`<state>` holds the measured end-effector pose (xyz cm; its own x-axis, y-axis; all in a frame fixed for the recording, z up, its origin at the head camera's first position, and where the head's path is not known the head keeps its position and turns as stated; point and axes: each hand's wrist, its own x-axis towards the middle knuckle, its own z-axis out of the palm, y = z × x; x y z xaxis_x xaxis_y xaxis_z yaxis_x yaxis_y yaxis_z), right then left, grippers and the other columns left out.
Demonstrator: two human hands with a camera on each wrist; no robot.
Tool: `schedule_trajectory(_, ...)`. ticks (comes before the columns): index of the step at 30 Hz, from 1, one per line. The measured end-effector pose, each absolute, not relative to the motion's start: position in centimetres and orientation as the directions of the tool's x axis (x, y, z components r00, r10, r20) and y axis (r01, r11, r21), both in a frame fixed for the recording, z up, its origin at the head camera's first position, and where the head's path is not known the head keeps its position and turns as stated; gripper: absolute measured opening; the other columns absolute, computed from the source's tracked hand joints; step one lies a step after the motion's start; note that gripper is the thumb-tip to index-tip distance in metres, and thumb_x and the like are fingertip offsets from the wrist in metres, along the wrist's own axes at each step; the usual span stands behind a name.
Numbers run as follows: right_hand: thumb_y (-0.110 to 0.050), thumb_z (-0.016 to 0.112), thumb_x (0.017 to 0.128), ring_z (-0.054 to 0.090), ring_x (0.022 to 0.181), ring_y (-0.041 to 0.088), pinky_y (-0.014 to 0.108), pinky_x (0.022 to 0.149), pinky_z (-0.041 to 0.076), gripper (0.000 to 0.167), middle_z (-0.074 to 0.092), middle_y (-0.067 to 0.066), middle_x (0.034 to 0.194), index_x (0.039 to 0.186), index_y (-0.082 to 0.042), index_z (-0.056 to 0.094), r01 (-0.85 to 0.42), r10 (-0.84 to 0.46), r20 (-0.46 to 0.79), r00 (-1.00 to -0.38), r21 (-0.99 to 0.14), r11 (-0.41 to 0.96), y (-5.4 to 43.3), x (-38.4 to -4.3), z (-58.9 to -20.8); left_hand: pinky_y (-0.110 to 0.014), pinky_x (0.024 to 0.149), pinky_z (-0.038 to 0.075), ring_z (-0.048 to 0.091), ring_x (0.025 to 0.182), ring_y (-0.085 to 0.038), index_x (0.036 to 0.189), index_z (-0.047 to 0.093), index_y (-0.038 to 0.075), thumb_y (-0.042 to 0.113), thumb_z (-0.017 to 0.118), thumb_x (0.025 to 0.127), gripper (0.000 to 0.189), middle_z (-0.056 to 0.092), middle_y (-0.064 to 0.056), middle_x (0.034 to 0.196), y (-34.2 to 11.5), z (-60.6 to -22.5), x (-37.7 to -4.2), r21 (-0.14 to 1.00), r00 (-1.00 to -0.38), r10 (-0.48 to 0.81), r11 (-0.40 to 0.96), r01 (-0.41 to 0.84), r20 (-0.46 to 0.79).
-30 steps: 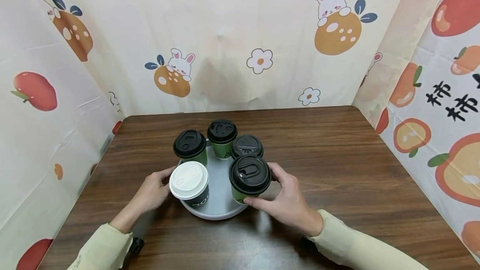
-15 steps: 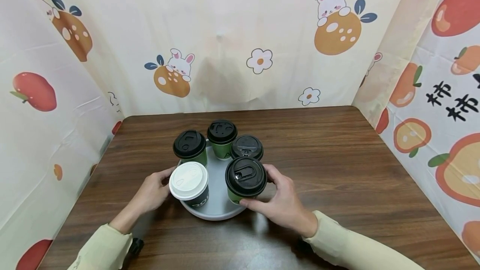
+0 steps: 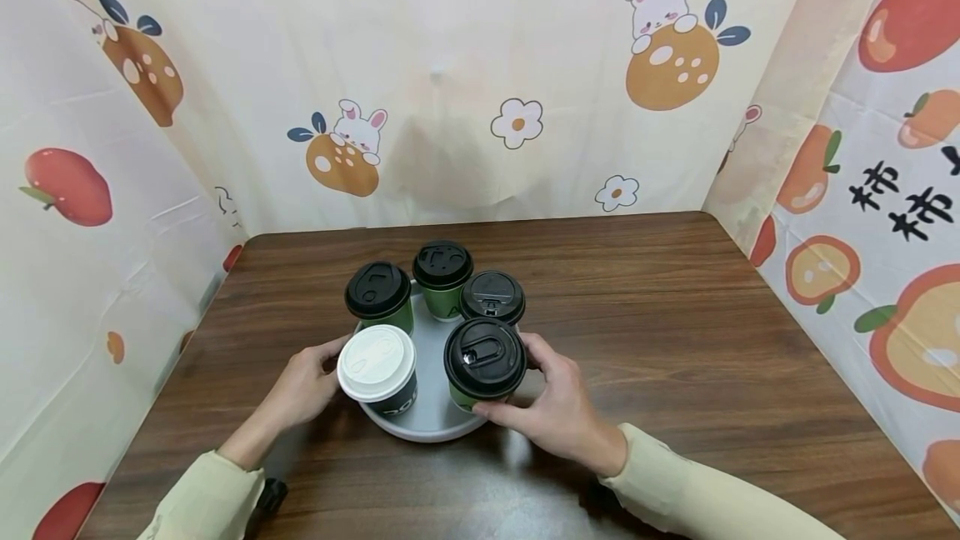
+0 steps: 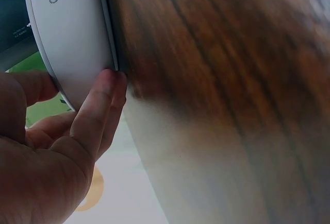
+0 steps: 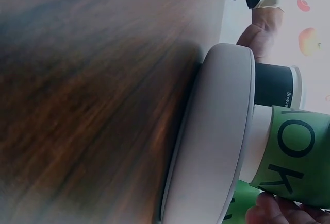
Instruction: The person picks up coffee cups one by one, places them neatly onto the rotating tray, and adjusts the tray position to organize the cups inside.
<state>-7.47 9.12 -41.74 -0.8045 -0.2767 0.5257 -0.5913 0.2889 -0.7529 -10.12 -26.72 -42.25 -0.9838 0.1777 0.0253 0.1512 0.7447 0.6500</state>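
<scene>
In the head view, my right hand point(image 3: 555, 407) grips a green paper coffee cup point(image 3: 461, 397) with a black lid, thumb at the near side and fingers behind. Its sleeve with large dark letters point(image 5: 294, 147) shows in the right wrist view, its base close over the tray. My left hand point(image 3: 303, 382) holds the left edge of a round grey tray point(image 3: 431, 423); in the left wrist view the thumb is over the rim and fingers point(image 4: 90, 113) lie along the outer wall. A dark cup with a white lid point(image 3: 377, 362) stands at the tray's front left.
Three more green cups with black lids stand on the tray: a left one point(image 3: 378, 290), a back one point(image 3: 442, 265) and a right one point(image 3: 492, 297). The tray sits on a brown wooden table point(image 3: 660, 332), with printed fabric walls point(image 3: 465, 48) around it.
My right hand has moved the black-lidded cup a little to the left, farther over the tray. My left hand has stayed at the tray's edge.
</scene>
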Motion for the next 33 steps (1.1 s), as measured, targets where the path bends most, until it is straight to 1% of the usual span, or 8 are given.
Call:
schedule_trajectory(10,-0.033,0.099,0.068,0.069,0.106,0.013,0.034,0.089,0.056,0.074,0.072,-0.009,0.118,0.131,-0.022,0.061,-0.593,-0.294,0.52,-0.802,-0.755,0.279,8.7,-7.7,-42.0,-0.056,0.097,0.049,0.057,0.126,-0.037,0.143,0.057,-0.004,0.006,0.062,0.098,0.046,0.063,-0.023,0.137,-26.7,-42.1,-10.1,0.657,-0.985,0.173,0.74,0.142,0.017)
schedule_trajectory(14,-0.032,0.099,0.067,0.069,0.101,0.012,0.033,0.086,0.056,0.074,0.072,-0.009,0.116,0.13,-0.021,0.062,-0.602,-0.295,0.529,-0.795,-0.745,0.287,8.4,-7.8,-42.2,-0.056,0.098,0.049,0.058,0.126,-0.038,0.143,0.057,-0.005,0.006,0.063,0.098,0.046,0.063,-0.023,0.136,-26.6,-42.1,-10.1,0.657,-0.984,0.175,0.739,0.146,0.021)
schedule_trajectory(18,-0.028,0.1,0.064,0.069,0.096,0.012,0.034,0.083,0.057,0.077,0.074,-0.006,0.112,0.13,-0.017,0.062,-0.612,-0.294,0.54,-0.789,-0.733,0.297,8.2,-7.9,-42.6,-0.058,0.098,0.049,0.059,0.125,-0.039,0.142,0.057,-0.005,0.006,0.063,0.097,0.046,0.063,-0.024,0.135,-26.6,-42.1,-10.1,0.656,-0.984,0.174,0.74,0.147,0.025)
schedule_trajectory(21,-0.027,0.101,0.062,0.069,0.096,0.012,0.034,0.083,0.057,0.08,0.074,-0.004,0.111,0.131,-0.015,0.062,-0.612,-0.294,0.54,-0.789,-0.732,0.299,8.0,-7.9,-42.7,-0.058,0.098,0.049,0.059,0.125,-0.04,0.142,0.057,-0.005,0.006,0.063,0.098,0.046,0.063,-0.024,0.135,-26.6,-42.2,-10.0,0.656,-0.985,0.173,0.74,0.146,0.024)
schedule_trajectory(25,-0.029,0.1,0.064,0.069,0.095,0.012,0.034,0.082,0.056,0.08,0.074,-0.005,0.111,0.132,-0.016,0.061,-0.613,-0.298,0.539,-0.788,-0.732,0.298,7.8,-8.0,-42.7,-0.058,0.098,0.049,0.059,0.125,-0.039,0.142,0.057,-0.006,0.006,0.063,0.097,0.046,0.063,-0.024,0.135,-26.6,-42.2,-10.0,0.657,-0.984,0.175,0.739,0.15,0.027)
schedule_trajectory(28,-0.031,0.1,0.065,0.069,0.096,0.01,0.034,0.082,0.056,0.078,0.073,-0.008,0.111,0.132,-0.019,0.061,-0.6,-0.302,0.523,-0.797,-0.74,0.303,7.7,-8.1,-42.8,-0.058,0.098,0.049,0.059,0.125,-0.039,0.142,0.057,-0.006,0.005,0.063,0.097,0.046,0.063,-0.024,0.135,-26.6,-42.2,-10.0,0.657,-0.984,0.177,0.738,0.154,0.031)
schedule_trajectory(33,-0.034,0.099,0.067,0.069,0.103,0.01,0.033,0.085,0.056,0.078,0.072,-0.011,0.117,0.134,-0.022,0.061,-0.582,-0.308,0.5,-0.809,-0.752,0.31,7.5,-8.2,-42.7,-0.058,0.098,0.049,0.058,0.126,-0.039,0.142,0.057,-0.005,0.005,0.063,0.097,0.046,0.063,-0.024,0.135,-26.6,-42.2,-10.1,0.656,-0.984,0.175,0.74,0.15,0.027)
